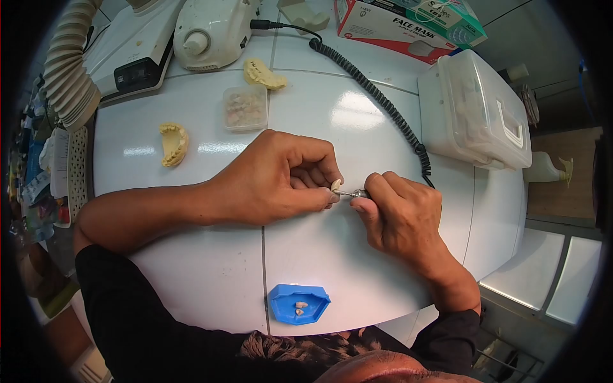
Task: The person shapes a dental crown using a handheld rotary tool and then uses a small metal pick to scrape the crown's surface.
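Between the thumb and index finger of my left hand (287, 175) is a small cream dental piece (336, 185), shaped like a tooth crown. My right hand (405, 217) grips a dental handpiece (363, 193), whose thin bur (345, 193) points left and meets or nearly meets the piece; exact contact is too small to tell. Most of the handpiece is hidden by the fingers. Nearer to me, a blue tray (281, 314) holds a few small tooth-like pieces (300, 307). Left of my hands lies a yellowish dental cast (174, 145).
A clear box (245, 108) of small pieces and another cast (264, 75) lie behind my left hand. A white control unit (214, 35) stands farther back. Its coiled black cord (377, 96) crosses the table toward my right hand. A white lidded case (476, 112) stands right; mask boxes (402, 29) are behind.
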A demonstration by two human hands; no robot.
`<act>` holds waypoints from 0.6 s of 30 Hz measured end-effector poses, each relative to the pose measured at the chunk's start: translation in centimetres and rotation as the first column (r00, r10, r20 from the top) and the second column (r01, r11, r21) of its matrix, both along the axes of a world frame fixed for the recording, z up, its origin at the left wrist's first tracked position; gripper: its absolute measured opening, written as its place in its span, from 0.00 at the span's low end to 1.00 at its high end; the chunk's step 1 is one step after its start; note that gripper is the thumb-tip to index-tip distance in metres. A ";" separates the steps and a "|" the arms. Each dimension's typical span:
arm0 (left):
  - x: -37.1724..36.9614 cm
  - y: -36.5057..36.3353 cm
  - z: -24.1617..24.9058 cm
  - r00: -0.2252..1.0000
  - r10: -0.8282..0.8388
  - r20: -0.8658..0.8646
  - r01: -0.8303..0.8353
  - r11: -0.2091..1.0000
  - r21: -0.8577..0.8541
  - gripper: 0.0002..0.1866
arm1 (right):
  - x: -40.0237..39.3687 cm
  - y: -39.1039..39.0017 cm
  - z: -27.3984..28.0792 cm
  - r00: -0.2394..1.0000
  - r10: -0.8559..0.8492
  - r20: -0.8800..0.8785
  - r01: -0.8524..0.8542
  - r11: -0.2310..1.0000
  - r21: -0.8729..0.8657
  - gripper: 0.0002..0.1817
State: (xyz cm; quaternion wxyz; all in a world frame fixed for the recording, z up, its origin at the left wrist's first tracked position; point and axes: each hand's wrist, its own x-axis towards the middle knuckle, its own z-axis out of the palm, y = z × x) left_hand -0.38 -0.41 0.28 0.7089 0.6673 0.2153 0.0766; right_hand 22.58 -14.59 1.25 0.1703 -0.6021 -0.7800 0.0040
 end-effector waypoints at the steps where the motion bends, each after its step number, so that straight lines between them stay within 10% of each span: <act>1: 0.0 0.0 -0.1 1.000 0.008 0.008 -0.008 1.000 -0.012 0.08 | -0.1 0.0 0.0 1.000 -0.004 0.002 0.004 1.000 0.003 0.22; 18: 0.0 -0.2 0.2 1.000 0.007 0.015 -0.008 0.998 0.063 0.06 | -0.2 0.1 -0.1 1.000 -0.021 -0.012 0.021 1.000 -0.002 0.22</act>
